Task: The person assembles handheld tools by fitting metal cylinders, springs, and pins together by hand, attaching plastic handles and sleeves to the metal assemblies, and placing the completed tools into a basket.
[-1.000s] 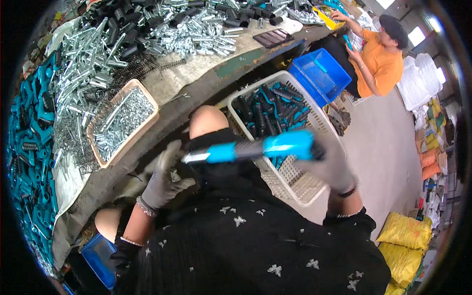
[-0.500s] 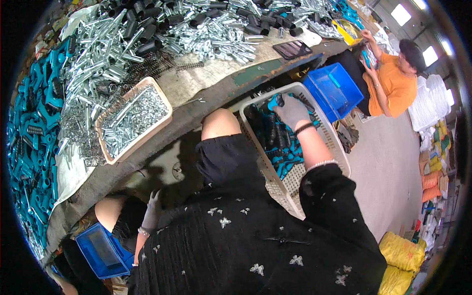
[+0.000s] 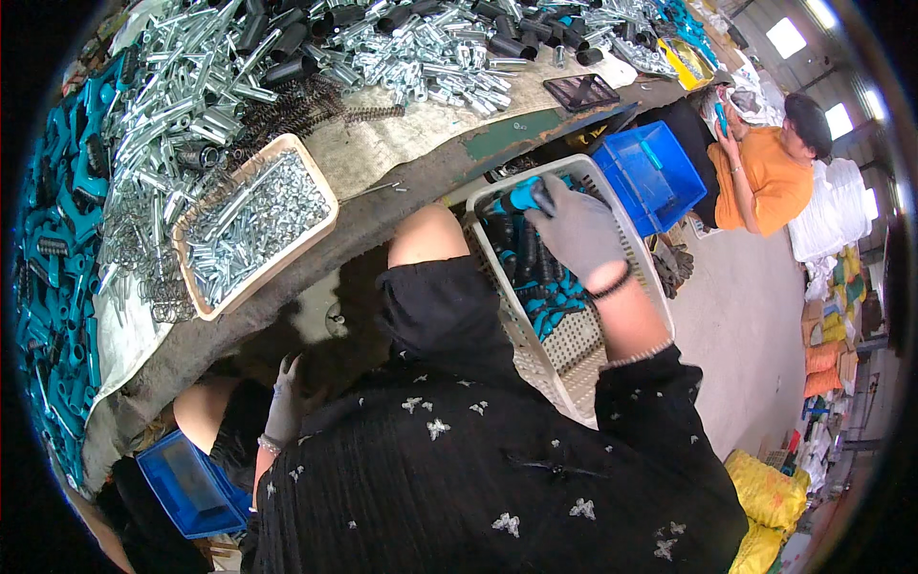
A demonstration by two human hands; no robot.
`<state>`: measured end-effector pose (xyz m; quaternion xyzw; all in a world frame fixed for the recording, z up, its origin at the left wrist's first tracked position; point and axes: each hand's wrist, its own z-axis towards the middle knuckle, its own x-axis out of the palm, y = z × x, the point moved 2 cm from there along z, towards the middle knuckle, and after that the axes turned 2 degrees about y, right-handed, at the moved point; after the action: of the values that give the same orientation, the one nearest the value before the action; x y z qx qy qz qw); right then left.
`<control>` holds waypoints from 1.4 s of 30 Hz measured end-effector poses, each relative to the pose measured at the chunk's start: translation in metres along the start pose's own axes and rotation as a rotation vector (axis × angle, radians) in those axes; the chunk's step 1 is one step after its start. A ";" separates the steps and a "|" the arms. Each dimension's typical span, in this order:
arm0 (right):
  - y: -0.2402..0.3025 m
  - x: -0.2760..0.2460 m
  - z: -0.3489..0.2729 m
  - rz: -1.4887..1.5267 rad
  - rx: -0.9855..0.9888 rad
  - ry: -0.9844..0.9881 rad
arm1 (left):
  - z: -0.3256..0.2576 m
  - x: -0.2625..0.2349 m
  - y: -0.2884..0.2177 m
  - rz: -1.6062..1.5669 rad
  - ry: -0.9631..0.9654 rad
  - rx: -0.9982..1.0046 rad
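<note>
My right hand (image 3: 579,230), in a grey glove, is over a beige perforated plastic basket (image 3: 583,359). Its fingers are closed round a teal-and-black tool handle (image 3: 523,197) near the basket's far end. Below it lie rows of similar teal-and-black handles (image 3: 543,277), partly hidden by the hand. My left hand (image 3: 284,402), gloved too, is low beside my thigh under the table edge. Its fingers point up, slightly apart, and nothing shows in them.
A tray of small metal parts (image 3: 258,225) stands on the table, by heaps of metal tubes (image 3: 196,105), springs (image 3: 287,120) and teal handles (image 3: 62,249). A phone-like dark slab (image 3: 581,92) lies there. Blue bins (image 3: 660,182) flank me. A person in orange (image 3: 770,182) sits at right.
My right hand has risen with the handle, looking larger. My left hand has shifted slightly left. The person in orange has lowered a raised arm toward the teal piece they hold.
</note>
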<state>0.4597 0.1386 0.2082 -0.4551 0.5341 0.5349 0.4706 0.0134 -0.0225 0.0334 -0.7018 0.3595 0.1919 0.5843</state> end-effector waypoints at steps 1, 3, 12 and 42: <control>0.002 0.011 0.010 0.002 0.001 0.000 | 0.000 -0.004 -0.006 0.002 0.000 0.000; 0.003 0.032 0.026 -0.124 0.037 0.135 | -0.002 -0.013 -0.019 -0.013 -0.045 0.038; -0.064 0.181 0.077 -0.246 -0.069 0.091 | -0.017 0.011 0.041 -0.092 -0.071 -0.061; -0.057 0.370 0.167 -0.807 -0.672 0.849 | -0.036 -0.010 0.009 -0.014 -0.108 -0.171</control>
<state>0.4658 0.3116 -0.1640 -0.9113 0.2655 0.2293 0.2157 -0.0048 -0.0543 0.0431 -0.7401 0.3050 0.2553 0.5423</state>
